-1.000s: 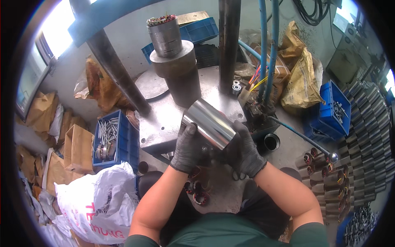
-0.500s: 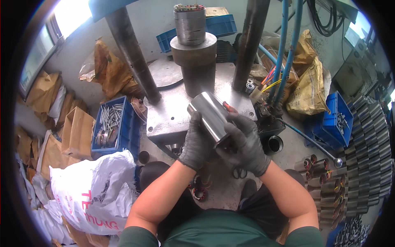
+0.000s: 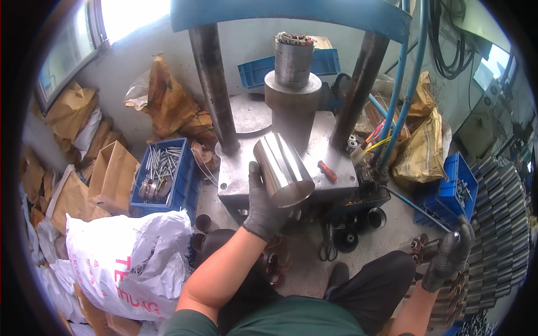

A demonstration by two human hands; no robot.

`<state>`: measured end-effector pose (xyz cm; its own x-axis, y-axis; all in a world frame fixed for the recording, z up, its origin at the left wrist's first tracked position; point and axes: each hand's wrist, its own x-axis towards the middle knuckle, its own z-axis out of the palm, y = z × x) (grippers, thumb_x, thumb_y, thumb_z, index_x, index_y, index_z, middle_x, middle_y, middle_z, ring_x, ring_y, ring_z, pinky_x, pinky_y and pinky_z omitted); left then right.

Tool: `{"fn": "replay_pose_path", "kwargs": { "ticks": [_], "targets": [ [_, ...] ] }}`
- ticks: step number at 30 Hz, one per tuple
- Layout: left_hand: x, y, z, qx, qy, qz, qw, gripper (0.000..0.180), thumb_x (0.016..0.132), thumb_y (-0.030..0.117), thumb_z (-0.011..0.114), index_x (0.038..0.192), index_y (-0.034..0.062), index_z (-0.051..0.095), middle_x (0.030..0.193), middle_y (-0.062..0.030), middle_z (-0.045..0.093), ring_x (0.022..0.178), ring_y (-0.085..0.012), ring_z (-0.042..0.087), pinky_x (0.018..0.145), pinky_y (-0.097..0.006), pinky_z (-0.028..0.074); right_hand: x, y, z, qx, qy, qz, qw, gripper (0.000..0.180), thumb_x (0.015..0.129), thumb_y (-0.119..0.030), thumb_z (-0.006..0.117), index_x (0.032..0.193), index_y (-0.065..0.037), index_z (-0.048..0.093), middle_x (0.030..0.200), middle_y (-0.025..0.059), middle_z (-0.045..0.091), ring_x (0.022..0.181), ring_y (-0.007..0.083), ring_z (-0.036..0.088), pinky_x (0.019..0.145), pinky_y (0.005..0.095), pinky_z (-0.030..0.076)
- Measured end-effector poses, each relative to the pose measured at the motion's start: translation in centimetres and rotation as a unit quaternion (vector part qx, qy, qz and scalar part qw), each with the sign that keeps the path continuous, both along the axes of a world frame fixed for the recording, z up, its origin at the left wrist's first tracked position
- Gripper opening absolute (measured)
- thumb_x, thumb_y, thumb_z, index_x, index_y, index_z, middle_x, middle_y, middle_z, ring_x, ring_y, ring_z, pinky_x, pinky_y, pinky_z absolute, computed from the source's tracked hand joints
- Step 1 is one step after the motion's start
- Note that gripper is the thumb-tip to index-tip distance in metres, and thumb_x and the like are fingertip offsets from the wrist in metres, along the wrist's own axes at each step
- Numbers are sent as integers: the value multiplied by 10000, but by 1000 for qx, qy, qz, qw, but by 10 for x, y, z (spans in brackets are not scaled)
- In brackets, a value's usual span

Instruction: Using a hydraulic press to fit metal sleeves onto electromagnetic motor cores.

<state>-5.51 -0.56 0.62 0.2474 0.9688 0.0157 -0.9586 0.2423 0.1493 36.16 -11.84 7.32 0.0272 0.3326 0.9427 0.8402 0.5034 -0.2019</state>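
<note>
The left hand [image 3: 263, 210], in a dark grey glove, is clamped around the lower end of a polished steel sleeve [image 3: 283, 168], thumb on the near side and fingers wrapped behind. The sleeve is tilted, open mouth toward the camera, and hangs in the air just above the front edge of the grey press bed [image 3: 235, 179], in front of the round pedestal [image 3: 292, 109]. On that pedestal stands a wound stator core [image 3: 292, 59] with coloured windings showing at its top, between the two dark press columns [image 3: 216, 92].

The right hand [image 3: 451, 257], also gloved, is far out to the right, over a stack of grey sleeves [image 3: 499, 224] beside the blue crate of small parts [image 3: 457, 187]; whether its fingers have closed on anything cannot be told.

By the look of it, the step in hand is bringing a sleeve to the press while fetching something from the right. The next move would call for turning the sleeve upright and lining its bore up over the core.

Compared with half a second ago, the right hand has let go of the sleeve and swung out to the stack, leaving the left alone to carry it.

A red-handled tool [image 3: 328, 171] lies on the bed's right side, and a blue crate of bolts [image 3: 162, 171] sits off its left edge.
</note>
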Motion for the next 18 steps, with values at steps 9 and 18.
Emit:
{"fn": "replay_pose_path", "kwargs": {
  "ticks": [9, 18],
  "targets": [
    [-18, -3, -19, 1, 30, 7, 1000, 966, 891, 877, 455, 1485, 116, 486, 1338, -182, 618, 1206, -334, 642, 1005, -510, 555, -3, 57, -7, -64, 273, 51, 959, 283, 1115, -79, 439, 1357, 12, 552, 1299, 138, 579, 1124, 247, 652, 960, 373, 558],
    [-18, -6, -4, 64, 151, 44, 986, 1047, 779, 908, 593, 1449, 109, 499, 1274, -164, 631, 1162, -356, 651, 977, -509, 565, 17, 228, 49, 37, 340, 5, 940, 257, 1086, -166, 563, 1283, -18, 633, 1150, 92, 694, 922, 163, 728, 731, 285, 608]
  ]
}}
